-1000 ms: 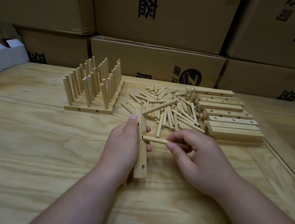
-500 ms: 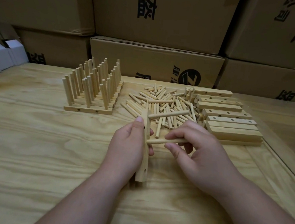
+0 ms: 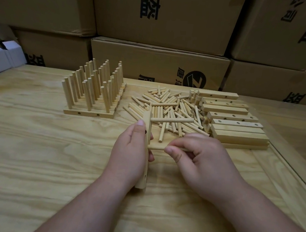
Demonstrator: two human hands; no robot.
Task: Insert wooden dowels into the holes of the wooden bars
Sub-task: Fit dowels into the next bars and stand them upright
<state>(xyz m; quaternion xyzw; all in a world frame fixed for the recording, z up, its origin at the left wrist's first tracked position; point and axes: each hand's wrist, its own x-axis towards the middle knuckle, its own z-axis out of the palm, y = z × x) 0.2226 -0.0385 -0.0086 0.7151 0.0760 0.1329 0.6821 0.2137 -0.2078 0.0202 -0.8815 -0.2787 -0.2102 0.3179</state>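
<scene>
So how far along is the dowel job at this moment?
Done: a block of finished bars with upright dowels stands at the back left. In hand: the left hand grips a bar with one dowel seated, and the right hand pinches a second dowel at it. Left: the loose dowel pile and a stack of empty bars.

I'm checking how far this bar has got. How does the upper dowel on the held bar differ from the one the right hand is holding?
The upper dowel sticks out of the bar untouched, while the lower dowel is pinched by the right hand. The upper dowel shows its full length; the lower dowel is partly hidden by fingers. Both are plain, round and point right from the bar, which the left hand grips.
</scene>
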